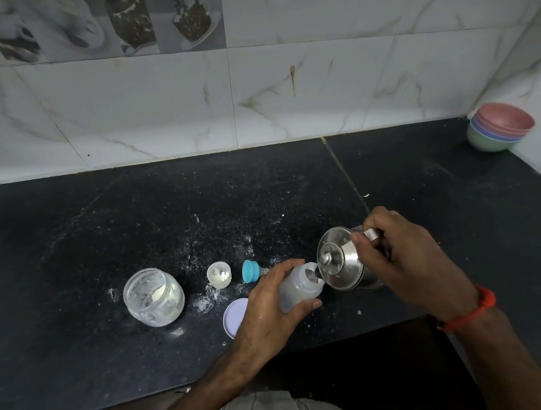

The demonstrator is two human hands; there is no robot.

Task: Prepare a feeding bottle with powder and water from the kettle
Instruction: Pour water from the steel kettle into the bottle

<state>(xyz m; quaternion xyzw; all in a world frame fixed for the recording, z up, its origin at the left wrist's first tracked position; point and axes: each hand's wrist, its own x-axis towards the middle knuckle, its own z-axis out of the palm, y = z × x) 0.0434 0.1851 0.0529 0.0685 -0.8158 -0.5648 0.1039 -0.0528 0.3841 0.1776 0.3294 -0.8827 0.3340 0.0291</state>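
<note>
Head view shows us pouring water, and we use the feeding bottle (297,287) as our marker for every place.

Far to the left of the bottle, the powder jar (154,297) stands open on the black bench (68,229), with white powder stuck to its glass. Closer in, still left of the bottle, sit a small white cup (219,274) and then the blue teat ring (250,271) lying on its side. Spilled powder (206,303) dusts the bench around them. A pale round lid (235,317) lies flat just to the left of the bottle and nearer to us, partly hidden by our arm.

Our left hand (272,312) is wrapped around the bottle and holds it up off the bench. The bottle leans over, so its long way runs from our palm up and to the right, with its open mouth facing the kettle. There is already something cloudy inside it.

Just right of the bottle, the shiny kettle (341,260) is tipped toward it. Our right hand (395,259) is closed around the kettle handle. The spout sits right at the bottle mouth, so we think the next bit depends on keeping the spout and the mouth lined up, or water will run onto the bench.

Far right of the bottle, by the wall, stacked bowls (499,129) wait unused.
</note>
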